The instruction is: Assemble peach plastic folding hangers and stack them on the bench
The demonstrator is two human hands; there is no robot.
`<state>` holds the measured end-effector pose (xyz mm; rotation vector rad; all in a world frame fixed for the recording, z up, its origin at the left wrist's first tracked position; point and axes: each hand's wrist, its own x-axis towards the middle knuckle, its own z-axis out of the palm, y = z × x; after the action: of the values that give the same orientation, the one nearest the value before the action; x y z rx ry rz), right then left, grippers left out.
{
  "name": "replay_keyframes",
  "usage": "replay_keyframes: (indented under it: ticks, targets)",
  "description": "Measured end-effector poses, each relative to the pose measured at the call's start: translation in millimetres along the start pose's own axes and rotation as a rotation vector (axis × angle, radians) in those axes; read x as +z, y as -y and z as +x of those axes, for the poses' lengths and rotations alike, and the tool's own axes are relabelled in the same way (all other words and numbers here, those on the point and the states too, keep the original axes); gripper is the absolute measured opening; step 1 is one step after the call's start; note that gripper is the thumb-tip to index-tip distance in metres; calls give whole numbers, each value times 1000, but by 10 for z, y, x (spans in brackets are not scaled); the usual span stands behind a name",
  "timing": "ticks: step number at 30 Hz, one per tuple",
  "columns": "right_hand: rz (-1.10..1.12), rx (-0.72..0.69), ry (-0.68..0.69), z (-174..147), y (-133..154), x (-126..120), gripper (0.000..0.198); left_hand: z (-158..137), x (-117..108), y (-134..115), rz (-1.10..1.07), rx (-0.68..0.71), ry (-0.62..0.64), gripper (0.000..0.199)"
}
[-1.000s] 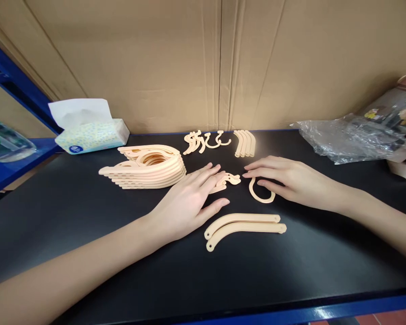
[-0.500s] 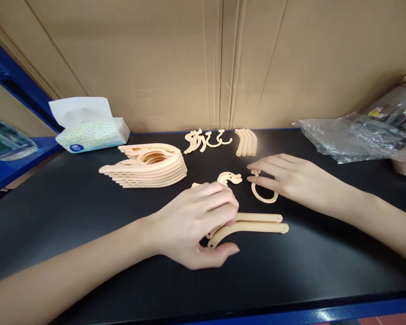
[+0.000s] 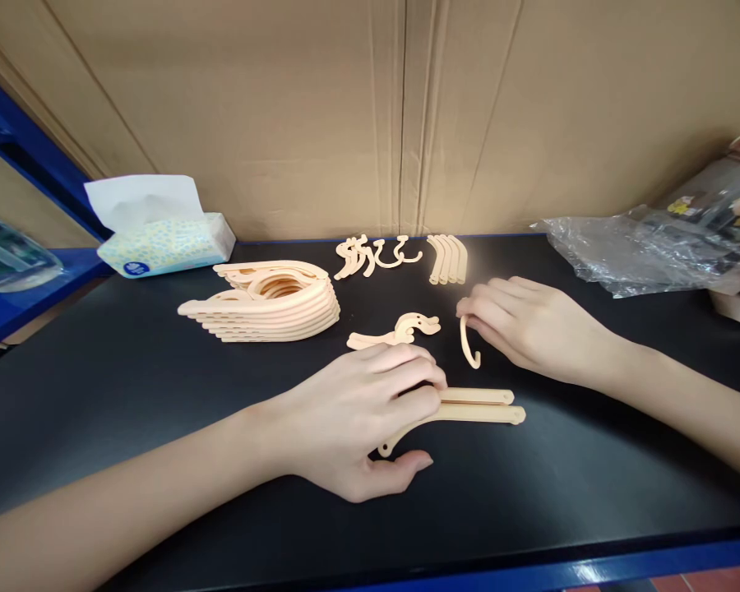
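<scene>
My right hand (image 3: 518, 329) pinches a beige hanger hook (image 3: 470, 349), its curved end hanging from the fingertips over the black table. Over two long beige hanger arms (image 3: 481, 411) lies my left hand (image 3: 370, 419), fingers bent across their left part and thumb spread away. Whether those fingertips touch the arms cannot be made out. Just behind the left hand are a few curved hanger pieces (image 3: 420, 323) lying together, partly covered by it. The two arms lie side by side, with their right ends in the open.
A stack of folded hangers (image 3: 271, 304) stands at left, with a tissue pack (image 3: 166, 238) behind it. More hooks (image 3: 382, 255) and short curved pieces (image 3: 447, 260) lie at the back. Clear plastic bags (image 3: 629, 247) are at right. Cardboard (image 3: 252, 123) walls the rear.
My right hand has closed on the hook and tipped it from lying flat to edge-on. My left hand has shifted slightly right over the hanger arms.
</scene>
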<state>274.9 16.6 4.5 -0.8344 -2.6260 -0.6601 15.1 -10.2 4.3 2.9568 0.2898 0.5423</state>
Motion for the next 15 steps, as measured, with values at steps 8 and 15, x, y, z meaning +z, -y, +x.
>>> replay_keyframes:
  ticks: [8, 15]
  targets:
    - [948, 548, 87, 0, 87, -5, 18, -11, 24, 0, 76, -120, 3, 19]
    - [1366, 648, 101, 78, 122, -9, 18, 3, 26, -5, 87, -209, -115, 15]
